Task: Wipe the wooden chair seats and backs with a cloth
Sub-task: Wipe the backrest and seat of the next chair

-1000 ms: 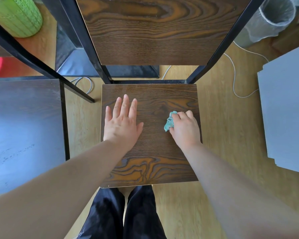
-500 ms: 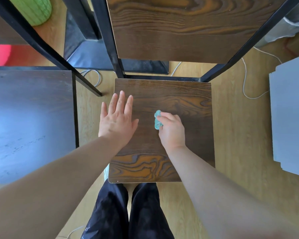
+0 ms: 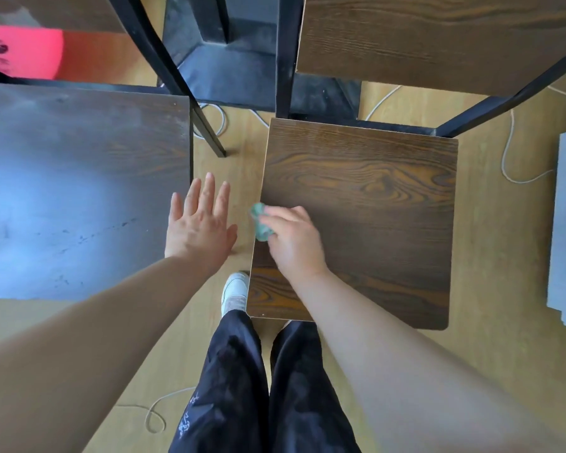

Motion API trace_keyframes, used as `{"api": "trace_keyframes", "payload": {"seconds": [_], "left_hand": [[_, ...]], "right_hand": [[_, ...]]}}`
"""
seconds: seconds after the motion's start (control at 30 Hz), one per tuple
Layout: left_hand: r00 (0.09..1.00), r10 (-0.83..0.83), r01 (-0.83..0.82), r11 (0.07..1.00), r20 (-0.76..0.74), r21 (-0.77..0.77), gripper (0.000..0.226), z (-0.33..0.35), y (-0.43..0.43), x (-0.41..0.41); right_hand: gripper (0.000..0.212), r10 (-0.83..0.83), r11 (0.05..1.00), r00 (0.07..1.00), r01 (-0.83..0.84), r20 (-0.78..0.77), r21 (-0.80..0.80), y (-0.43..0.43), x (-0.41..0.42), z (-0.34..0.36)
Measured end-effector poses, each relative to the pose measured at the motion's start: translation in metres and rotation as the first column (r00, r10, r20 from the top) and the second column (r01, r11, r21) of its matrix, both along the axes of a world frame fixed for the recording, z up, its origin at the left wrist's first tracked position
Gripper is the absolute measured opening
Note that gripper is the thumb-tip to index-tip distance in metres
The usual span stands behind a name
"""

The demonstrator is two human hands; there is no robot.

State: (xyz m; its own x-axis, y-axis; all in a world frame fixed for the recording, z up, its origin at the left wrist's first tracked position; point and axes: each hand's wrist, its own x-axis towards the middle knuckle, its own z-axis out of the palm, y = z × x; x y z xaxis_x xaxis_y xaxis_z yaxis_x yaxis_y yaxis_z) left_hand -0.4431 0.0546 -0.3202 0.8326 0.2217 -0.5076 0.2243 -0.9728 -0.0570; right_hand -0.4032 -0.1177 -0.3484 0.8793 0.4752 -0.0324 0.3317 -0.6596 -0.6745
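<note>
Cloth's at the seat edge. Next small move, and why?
Probably sweep the right hand and cloth rightward across the chair seat: the cloth sits at its left edge, with the rest of the seat lying to the right. The left hand hovers open, off the seat.

cloth [image 3: 259, 222]: mostly under right hand [image 3: 294, 245] | chair back [image 3: 438, 40]: cut off at top

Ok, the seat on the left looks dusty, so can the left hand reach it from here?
Probably yes. The left hand is open over the floor gap right beside that seat, with nothing between them. It holds no cloth, though; the cloth is in the right hand.
</note>
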Motion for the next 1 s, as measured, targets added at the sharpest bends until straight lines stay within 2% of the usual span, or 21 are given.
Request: {"api": "trace_keyframes", "payload": {"seconds": [0.07, 0.2, 0.27, 0.37, 0.47, 0.57, 0.63, 0.73, 0.87, 1.0], "left_hand": [[1.000, -0.017, 0.017, 1.000, 0.007, -0.009, 0.073, 0.004, -0.004, -0.003], [0.997, -0.073, 0.073, 0.995, 0.007, -0.070, 0.072, 0.007, -0.017, -0.004], [0.995, -0.101, 0.102, 0.990, 0.022, -0.093, 0.072, 0.006, -0.024, -0.005], [0.990, -0.138, 0.140, 0.984, 0.023, -0.110, 0.071, 0.005, -0.031, -0.007], [0.984, -0.178, 0.178, 0.978, 0.019, -0.112, 0.071, 0.003, -0.031, -0.008], [0.976, -0.215, 0.217, 0.971, 0.025, -0.099, 0.072, 0.001, -0.025, -0.006], [0.969, -0.246, 0.246, 0.965, 0.018, -0.089, 0.072, 0.001, -0.021, -0.004], [0.963, -0.269, 0.270, 0.959, 0.016, -0.083, 0.072, 0.002, -0.016, -0.003], [0.960, -0.278, 0.278, 0.956, 0.009, -0.091, 0.072, 0.002, -0.014, -0.006], [0.961, -0.276, 0.275, 0.956, 0.006, -0.100, 0.072, -0.001, -0.009, -0.012]], "right_hand": [[0.039, -0.096, 0.995, 0.995, 0.096, 0.037, -0.002, -0.037, 0.011, 0.011], [0.036, -0.334, 0.920, 0.943, 0.326, 0.000, -0.218, -0.139, 0.023, 0.029], [0.037, -0.421, 0.871, 0.907, 0.406, 0.006, -0.275, -0.179, 0.021, 0.035], [0.042, -0.491, 0.812, 0.871, 0.449, -0.022, -0.374, -0.211, 0.015, 0.038], [0.047, -0.511, 0.762, 0.857, 0.420, -0.059, -0.493, -0.223, 0.007, 0.034], [0.044, -0.506, 0.768, 0.859, 0.408, -0.077, -0.494, -0.220, 0.000, 0.026], [0.051, -0.519, 0.763, 0.847, 0.400, -0.113, -0.508, -0.212, -0.004, 0.024], [0.058, -0.575, 0.742, 0.814, 0.473, -0.087, -0.475, -0.202, -0.009, 0.020], [0.038, -0.650, 0.683, 0.759, 0.570, -0.024, -0.456, -0.192, -0.012, 0.013], [0.036, -0.680, 0.654, 0.733, 0.601, -0.009, -0.459, -0.173, -0.016, 0.009]]}}
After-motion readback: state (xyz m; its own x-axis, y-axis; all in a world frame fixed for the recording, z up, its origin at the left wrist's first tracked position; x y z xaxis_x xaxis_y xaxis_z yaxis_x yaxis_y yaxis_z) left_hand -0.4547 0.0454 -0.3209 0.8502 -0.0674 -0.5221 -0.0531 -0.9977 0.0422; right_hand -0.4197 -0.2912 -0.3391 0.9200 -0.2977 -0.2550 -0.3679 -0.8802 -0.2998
